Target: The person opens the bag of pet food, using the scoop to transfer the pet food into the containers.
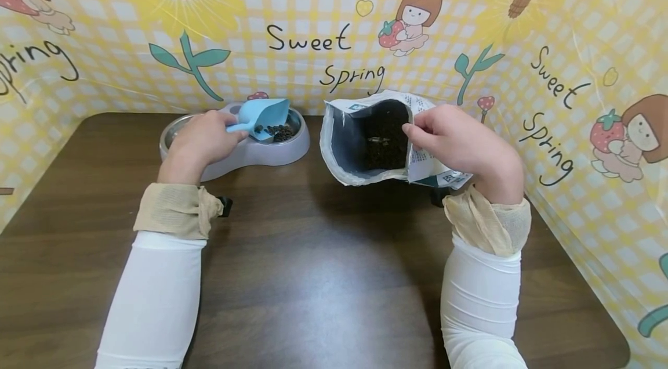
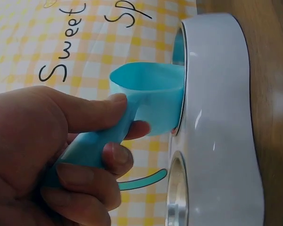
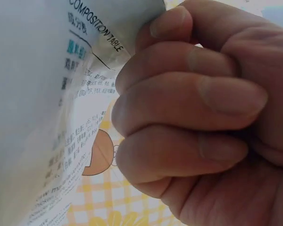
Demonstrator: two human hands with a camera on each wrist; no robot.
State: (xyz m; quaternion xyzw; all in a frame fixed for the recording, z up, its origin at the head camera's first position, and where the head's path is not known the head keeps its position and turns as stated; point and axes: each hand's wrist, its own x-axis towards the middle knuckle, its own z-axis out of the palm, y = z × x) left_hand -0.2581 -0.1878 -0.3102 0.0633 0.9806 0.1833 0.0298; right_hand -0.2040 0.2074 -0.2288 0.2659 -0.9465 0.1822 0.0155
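Note:
My left hand (image 1: pixel 200 140) grips the handle of a light blue scoop (image 1: pixel 265 114), its fingers curled round it in the left wrist view. The scoop (image 2: pixel 153 96) is tipped over the right-hand bowl of a pale double pet bowl (image 1: pixel 245 154), its lip inside the bowl's rim. Dark kibble (image 1: pixel 283 133) lies in that bowl and at the scoop's mouth. With thumb and finger my right hand (image 1: pixel 459 140) pinches the edge of an open white printed bag (image 1: pixel 339 174), which holds dark contents. Close up, the right wrist view shows the bag's printed side (image 3: pixel 61 117) beside curled fingers.
The double bowl stands at the back left of a dark wooden table (image 1: pixel 292 276), with its second metal bowl (image 2: pixel 177 197) nearer the left wrist. A yellow checked cloth (image 1: pixel 292 3) with flowers and lettering rises behind the table and along its sides.

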